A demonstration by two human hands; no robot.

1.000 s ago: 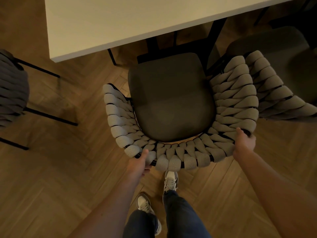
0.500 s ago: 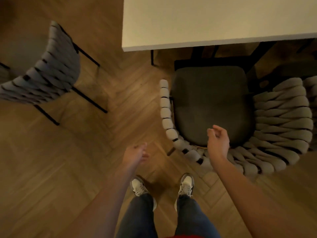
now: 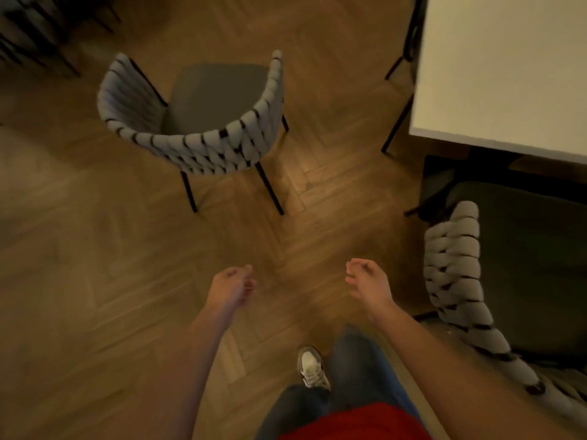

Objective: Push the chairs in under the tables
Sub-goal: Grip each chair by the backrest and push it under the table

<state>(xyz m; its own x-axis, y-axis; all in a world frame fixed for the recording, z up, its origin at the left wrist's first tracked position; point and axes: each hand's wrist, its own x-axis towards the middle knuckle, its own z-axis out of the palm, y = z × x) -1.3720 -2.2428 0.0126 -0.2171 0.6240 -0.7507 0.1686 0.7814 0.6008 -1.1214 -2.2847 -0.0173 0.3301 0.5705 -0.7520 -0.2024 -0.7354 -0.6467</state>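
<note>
Head view: both bare hands hang in front of the body over the herringbone wood floor [image 3: 95,281], holding nothing. The left hand [image 3: 233,287] has its fingers loosely curled inward, and so does the right hand [image 3: 370,285]; neither touches a chair.

A woven-back chair [image 3: 203,122] with a dark seat cushion and thin black legs stands by itself on open floor ahead and to the left, well apart from the white table [image 3: 508,74] at the upper right; its curved back faces the person.

A second woven-back chair [image 3: 460,281] sits at the right edge, just beside the right forearm, the front of its dark seat reaching under the table's near edge.

Below are blue jeans [image 3: 355,376], one grey-and-white sneaker [image 3: 313,368] and a red shirt hem [image 3: 359,422]. Motion blur softens the details.
</note>
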